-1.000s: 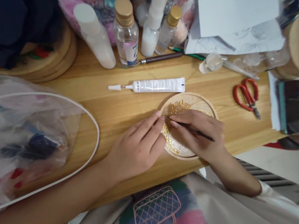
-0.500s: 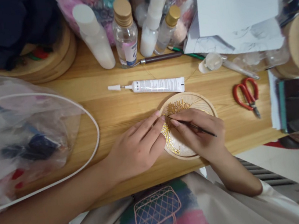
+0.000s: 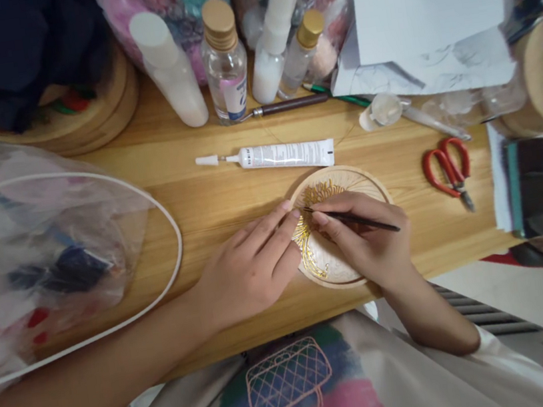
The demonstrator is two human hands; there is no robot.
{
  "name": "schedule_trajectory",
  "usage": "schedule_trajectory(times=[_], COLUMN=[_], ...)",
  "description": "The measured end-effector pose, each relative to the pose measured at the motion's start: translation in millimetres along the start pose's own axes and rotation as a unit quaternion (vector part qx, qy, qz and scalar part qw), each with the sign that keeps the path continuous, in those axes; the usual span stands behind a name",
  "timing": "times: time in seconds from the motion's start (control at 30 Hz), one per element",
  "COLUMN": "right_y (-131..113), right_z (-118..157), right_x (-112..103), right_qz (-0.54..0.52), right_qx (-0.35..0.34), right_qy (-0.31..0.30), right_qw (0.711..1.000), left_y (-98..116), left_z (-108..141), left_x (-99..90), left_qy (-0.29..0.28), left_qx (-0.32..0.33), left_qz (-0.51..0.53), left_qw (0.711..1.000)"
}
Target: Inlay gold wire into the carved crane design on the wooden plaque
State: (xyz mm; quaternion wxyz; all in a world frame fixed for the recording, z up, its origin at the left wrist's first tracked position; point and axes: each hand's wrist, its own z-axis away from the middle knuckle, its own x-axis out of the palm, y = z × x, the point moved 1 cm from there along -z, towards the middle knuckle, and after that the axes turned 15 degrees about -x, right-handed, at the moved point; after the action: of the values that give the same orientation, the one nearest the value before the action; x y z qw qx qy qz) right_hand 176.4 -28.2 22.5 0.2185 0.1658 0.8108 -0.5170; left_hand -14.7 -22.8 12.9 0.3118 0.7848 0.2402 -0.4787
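A round wooden disc (image 3: pixel 348 282) with a raised rim lies on the table, and curved gold wire (image 3: pixel 314 261) forms a pattern over its left and upper parts. My left hand (image 3: pixel 253 267) rests at the disc's left edge, fingers stretched out and fingertips on the wire pattern. Slim black tweezers (image 3: pixel 362 220) are pinched in my right hand (image 3: pixel 380 235), which is over the disc's right side. Their tip points left and meets the pattern close to my left fingertips. Whatever is at the tip is too small to make out.
Behind the disc lies a white glue tube (image 3: pixel 289 154). Red-handled cutters (image 3: pixel 449 172) lie to the right, near a dark phone-like slab (image 3: pixel 532 187). Several bottles (image 3: pixel 227 68) stand at the back. A white cable (image 3: pixel 173 224) loops past a plastic bag (image 3: pixel 66 219) on the left.
The tweezers have tilted flatter, their rear end swinging up and to the right. My right hand has shifted slightly right; my left hand stays put.
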Motion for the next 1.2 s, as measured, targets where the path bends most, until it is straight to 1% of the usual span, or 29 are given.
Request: schedule_trajectory(times=[0.23,0.4,0.57,0.87,1.2], right_y=[1.7,1.7,0.7,-2.2,-0.6], right_z=[0.6,0.1,-0.1,-1.3,0.2], right_x=[0.2,0.2,0.2,-2.1,-1.2], right_qz=[-0.011,-0.004,0.006,0.029,0.033], right_qx=[0.012,0.003,0.002,-0.045,-0.042], right_qy=[0.000,0.001,0.000,-0.015,-0.010], right_qw=[1.000,1.000,1.000,0.998,0.999], left_y=[-0.2,-0.2,-0.4,-0.5,-0.3], left_z=[0.4,0.3,-0.3,0.7,1.2], left_x=[0.7,0.1,-0.3,-0.9,0.0], left_qy=[0.000,-0.008,-0.003,-0.011,-0.012], left_qx=[0.002,-0.002,0.001,0.003,-0.003], left_qz=[0.010,0.004,0.004,-0.003,0.011], left_qw=[1.000,1.000,1.000,1.000,1.000])
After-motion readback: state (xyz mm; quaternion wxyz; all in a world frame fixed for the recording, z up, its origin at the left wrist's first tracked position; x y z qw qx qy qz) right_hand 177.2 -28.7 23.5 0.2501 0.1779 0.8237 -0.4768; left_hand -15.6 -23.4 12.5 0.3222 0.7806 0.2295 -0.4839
